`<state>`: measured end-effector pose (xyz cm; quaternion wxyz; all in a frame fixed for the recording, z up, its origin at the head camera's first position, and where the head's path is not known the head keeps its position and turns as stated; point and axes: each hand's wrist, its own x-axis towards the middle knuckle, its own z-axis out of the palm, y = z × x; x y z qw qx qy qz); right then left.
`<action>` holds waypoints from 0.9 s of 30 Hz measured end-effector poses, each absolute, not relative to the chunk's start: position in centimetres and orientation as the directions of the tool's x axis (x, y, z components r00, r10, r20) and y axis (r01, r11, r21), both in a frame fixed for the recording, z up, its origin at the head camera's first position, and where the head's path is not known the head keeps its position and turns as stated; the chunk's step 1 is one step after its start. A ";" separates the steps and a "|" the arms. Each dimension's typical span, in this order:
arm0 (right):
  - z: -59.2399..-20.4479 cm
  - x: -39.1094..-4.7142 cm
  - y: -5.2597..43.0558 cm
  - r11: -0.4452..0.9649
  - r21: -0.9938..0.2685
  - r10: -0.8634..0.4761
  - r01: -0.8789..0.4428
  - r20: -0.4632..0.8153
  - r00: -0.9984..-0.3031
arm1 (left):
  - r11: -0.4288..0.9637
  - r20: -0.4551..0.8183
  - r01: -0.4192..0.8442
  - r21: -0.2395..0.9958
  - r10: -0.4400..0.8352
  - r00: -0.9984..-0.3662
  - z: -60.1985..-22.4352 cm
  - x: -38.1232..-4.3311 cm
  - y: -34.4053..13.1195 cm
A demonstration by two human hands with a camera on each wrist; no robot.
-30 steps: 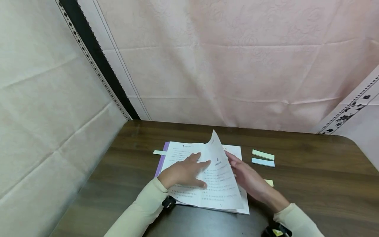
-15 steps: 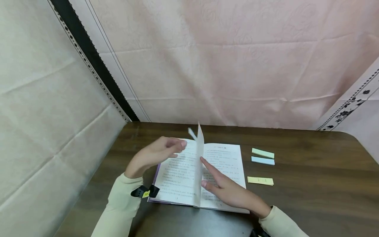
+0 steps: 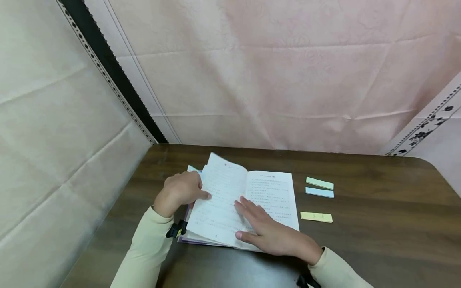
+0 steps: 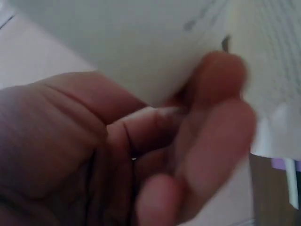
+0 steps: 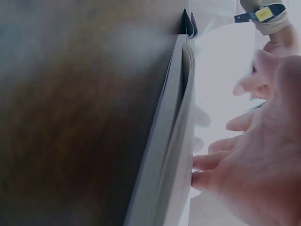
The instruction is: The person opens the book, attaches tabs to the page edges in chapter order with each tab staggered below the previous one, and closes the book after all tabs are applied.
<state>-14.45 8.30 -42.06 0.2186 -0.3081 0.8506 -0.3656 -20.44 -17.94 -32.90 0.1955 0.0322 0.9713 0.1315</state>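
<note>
An open book (image 3: pixel 271 190) with printed pages and a purple cover edge lies on the table. My left hand (image 3: pixel 178 193) pinches the outer edge of a left-side page (image 3: pixel 219 200), which stands a little raised from the pages beneath. In the left wrist view that page (image 4: pixel 117 42) runs between thumb and fingers. My right hand (image 3: pixel 268 229) lies over the middle of the book, fingers straight. Fingertips (image 5: pixel 202 162) touch the paper in the right wrist view. A pale tab (image 3: pixel 193 169) sticks out at the book's upper left, partly behind the pages.
Right of the book lie a green paper strip (image 3: pixel 319 183), a blue strip (image 3: pixel 319 192) and a yellow strip (image 3: pixel 316 217) on the brown wooden table (image 3: pixel 378 208). A pale pink cloth (image 3: pixel 288 88) hangs behind the table, and a whitish one (image 3: pixel 65 160) on the left.
The pages that stood upright at the middle have gone over to the left. My left hand moved from over the book to its left edge and took hold of a page. My right hand shifted leftward.
</note>
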 end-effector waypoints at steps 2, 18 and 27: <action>-42.1 -14.6 8.3 0.553 -0.743 -0.688 -0.377 -0.152 -0.709 | 0.974 -0.413 -0.006 0.226 0.091 -0.906 -33.5 -20.7 -18.3; -41.8 -15.2 8.3 0.635 -0.548 -0.724 -0.544 -0.177 -0.667 | 0.997 -0.528 -0.061 0.044 -0.028 -0.849 -36.1 -21.2 -18.8; -41.7 -15.4 8.7 0.608 -0.504 -0.767 -0.613 -0.175 -0.617 | 0.957 -0.352 0.223 0.185 0.276 -0.894 -34.6 -20.3 -15.7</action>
